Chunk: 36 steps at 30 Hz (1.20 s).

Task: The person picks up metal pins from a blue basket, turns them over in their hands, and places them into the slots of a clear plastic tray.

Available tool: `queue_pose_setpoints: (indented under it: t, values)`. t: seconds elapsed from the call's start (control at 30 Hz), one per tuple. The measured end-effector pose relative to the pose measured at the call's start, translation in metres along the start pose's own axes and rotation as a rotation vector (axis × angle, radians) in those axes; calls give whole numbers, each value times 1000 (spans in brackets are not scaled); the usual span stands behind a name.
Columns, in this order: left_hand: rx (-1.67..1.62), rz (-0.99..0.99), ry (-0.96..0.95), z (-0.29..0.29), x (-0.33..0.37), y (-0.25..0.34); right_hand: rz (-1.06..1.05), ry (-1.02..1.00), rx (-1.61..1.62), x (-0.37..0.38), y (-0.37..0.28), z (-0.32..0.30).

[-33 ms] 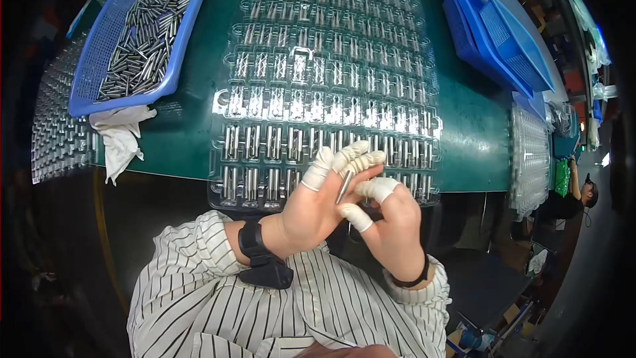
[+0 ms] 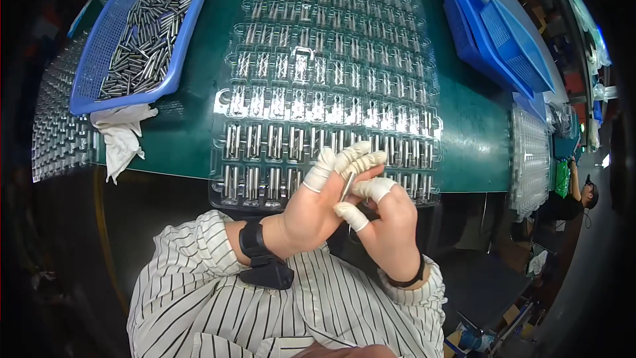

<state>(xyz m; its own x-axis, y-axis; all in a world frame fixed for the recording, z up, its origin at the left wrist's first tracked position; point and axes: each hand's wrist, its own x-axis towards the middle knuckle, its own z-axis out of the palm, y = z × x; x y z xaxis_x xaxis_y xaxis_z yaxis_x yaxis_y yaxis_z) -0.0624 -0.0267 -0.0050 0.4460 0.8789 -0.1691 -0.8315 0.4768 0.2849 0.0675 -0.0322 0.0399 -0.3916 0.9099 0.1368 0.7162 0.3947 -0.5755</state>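
Note:
My left hand (image 2: 311, 209) and my right hand (image 2: 387, 229) meet just in front of the table's near edge, both with white finger cots on the fingertips. Between them they pinch one small metal pin (image 2: 347, 185), held nearly upright. A black wristband sits on my left wrist. Directly beyond the hands lies a large clear plastic tray (image 2: 331, 79) on the green table top (image 2: 185, 139). Its rows of pockets hold several metal pins.
A blue basket (image 2: 99, 59) full of loose metal pins stands at the far left, with a white cloth (image 2: 122, 136) by it. Clear trays are stacked at the left (image 2: 56, 126) and right (image 2: 530, 159). Blue baskets (image 2: 497, 33) sit far right. Another person (image 2: 576, 195) stands further right.

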Motion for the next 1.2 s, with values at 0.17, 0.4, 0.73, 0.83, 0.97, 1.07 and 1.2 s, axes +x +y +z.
queue_pose_setpoints:
  t: [0.17,0.4,0.73,0.83,0.97,1.07,1.2]
  values:
    - [101,19,2,3,-14,-2,131,10,74,-11,-11,12]
    - [41,-9,-75,-3,-19,0,339,-95,311,-6,1,7]
    - [73,-5,-44,-14,-13,20,367,177,-215,65,85,-46]
    - [79,-10,-44,-18,-13,27,280,213,-480,74,104,-33]
    - [55,-5,-69,-22,-16,36,323,36,-642,77,96,-28]
    - [37,43,-84,-19,-26,49,172,135,-495,73,69,-44]
    - [89,73,-124,-12,-70,83,130,252,-314,31,5,-63]
